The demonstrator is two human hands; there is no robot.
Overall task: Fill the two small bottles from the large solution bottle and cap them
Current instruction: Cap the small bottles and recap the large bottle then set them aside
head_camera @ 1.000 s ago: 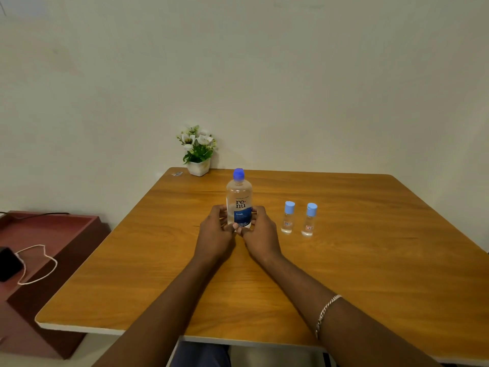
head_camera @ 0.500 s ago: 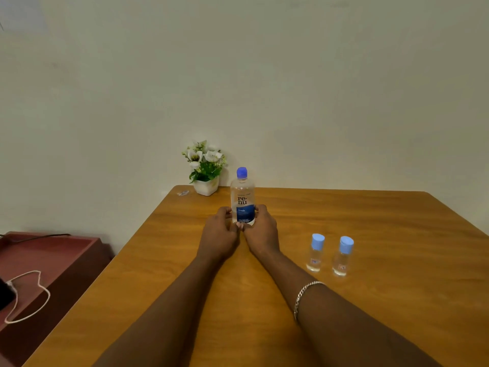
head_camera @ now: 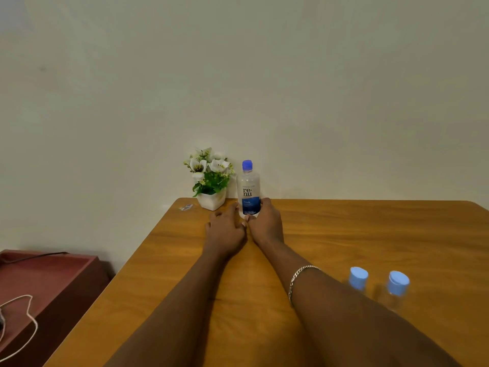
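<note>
The large clear solution bottle (head_camera: 248,190), with a blue cap and a blue-and-white label, stands upright near the table's far edge. My right hand (head_camera: 266,223) is wrapped around its base from the right. Just left of the bottle, my left hand (head_camera: 225,229) lies on the table with its fingers spread and holds nothing. Two small clear bottles with light-blue caps on, one (head_camera: 357,279) and the other (head_camera: 397,284), stand side by side at the lower right, close to my right forearm and slightly blurred.
A white pot of white flowers (head_camera: 210,178) stands against the wall just left of the large bottle. A small scrap (head_camera: 186,207) lies at the wooden table's (head_camera: 370,234) far-left corner. Left of the table is a low red cabinet (head_camera: 50,282) with a white cord (head_camera: 23,321).
The large bottle has been slid away from me to the table's far edge, beside the flower pot. My left hand has loosened from it. The small bottles now sit nearer and lower in view.
</note>
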